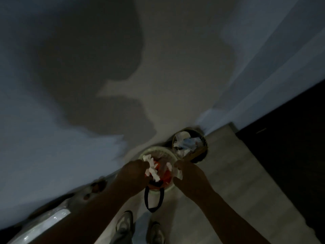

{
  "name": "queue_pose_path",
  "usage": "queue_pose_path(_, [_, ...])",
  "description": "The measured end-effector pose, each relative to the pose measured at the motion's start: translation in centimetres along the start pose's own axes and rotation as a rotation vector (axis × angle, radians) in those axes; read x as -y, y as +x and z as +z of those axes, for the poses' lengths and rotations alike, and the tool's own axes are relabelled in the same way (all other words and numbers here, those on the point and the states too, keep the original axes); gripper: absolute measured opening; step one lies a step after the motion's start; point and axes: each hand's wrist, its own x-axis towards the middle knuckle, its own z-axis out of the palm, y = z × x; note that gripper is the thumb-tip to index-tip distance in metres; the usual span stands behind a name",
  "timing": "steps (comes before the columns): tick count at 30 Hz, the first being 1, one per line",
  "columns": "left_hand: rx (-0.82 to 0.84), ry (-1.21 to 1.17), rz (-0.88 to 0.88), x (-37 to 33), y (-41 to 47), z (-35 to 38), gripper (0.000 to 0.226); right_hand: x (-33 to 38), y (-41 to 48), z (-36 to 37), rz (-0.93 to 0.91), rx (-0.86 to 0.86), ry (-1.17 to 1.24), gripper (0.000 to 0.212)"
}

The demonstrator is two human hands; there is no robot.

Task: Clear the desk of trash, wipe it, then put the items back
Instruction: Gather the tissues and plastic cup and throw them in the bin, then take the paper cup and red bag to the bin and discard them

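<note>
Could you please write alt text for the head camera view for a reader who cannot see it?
In dim light, a person's left hand holds crumpled white paper over a pale round bin on the floor, the right hand at its rim. A darker bin with white scraps stands just behind, by the wall.

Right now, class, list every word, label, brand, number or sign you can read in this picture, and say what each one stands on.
None can be read: the picture is dim and blurred.
The crumpled paper in the pale bin: no legible print.
The paper scraps in the darker bin: too blurred to tell.
The shoes: no brand or mark can be made out.
</note>
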Motion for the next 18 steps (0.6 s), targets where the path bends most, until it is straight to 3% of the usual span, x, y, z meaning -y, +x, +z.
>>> queue_pose_path(5, [-0.117, -0.087, -0.121, -2.4, -8.8, -5.8, 0.056, 5.9, -4.7, -6.6, -0.276, 0.045, -0.144, 0.033])
queue_pose_path(9, [-0.273, -0.106, -0.216, -2.7, -16.7, -9.0, 0.045, 11.1, -7.8, -9.5, -0.454, 0.035, -0.235, 0.039])
queue_pose_path(18, [-0.575, -0.193, -0.58, 0.5, -38.7, -9.6, 0.044, 26.4, -17.9, -4.3, -0.928, 0.143, -0.286, 0.039])
